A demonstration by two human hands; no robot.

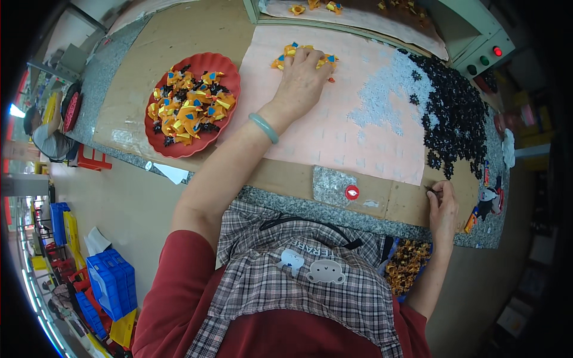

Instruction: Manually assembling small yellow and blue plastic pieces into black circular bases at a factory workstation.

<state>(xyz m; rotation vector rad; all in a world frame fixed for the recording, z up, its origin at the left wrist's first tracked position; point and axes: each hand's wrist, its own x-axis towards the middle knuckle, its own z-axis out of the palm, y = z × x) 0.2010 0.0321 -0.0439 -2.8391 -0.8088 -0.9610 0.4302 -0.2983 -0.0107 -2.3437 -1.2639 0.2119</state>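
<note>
My left hand [301,74], a pale green bangle on its wrist, is over the far part of a pale pink sheet [286,131]. Its bent fingers close down on a cluster of small orange pieces [279,61] with yellow and blue parts; the fingertips are partly hidden. At the near right edge of the table, my right hand [443,206] pinches a small black piece [429,189] between thumb and fingertips. Beyond that hand lie a spread of black star-like pieces [450,119] and scattered small whitish pieces [385,98] on the sheet.
A red scalloped plate [235,98] of orange and black pieces stands left on cardboard [128,110]. A machine frame with lit buttons [489,56] borders the far side. A red round cap [352,192] sits near the front edge. Blue crates [110,283] stand on the floor at left.
</note>
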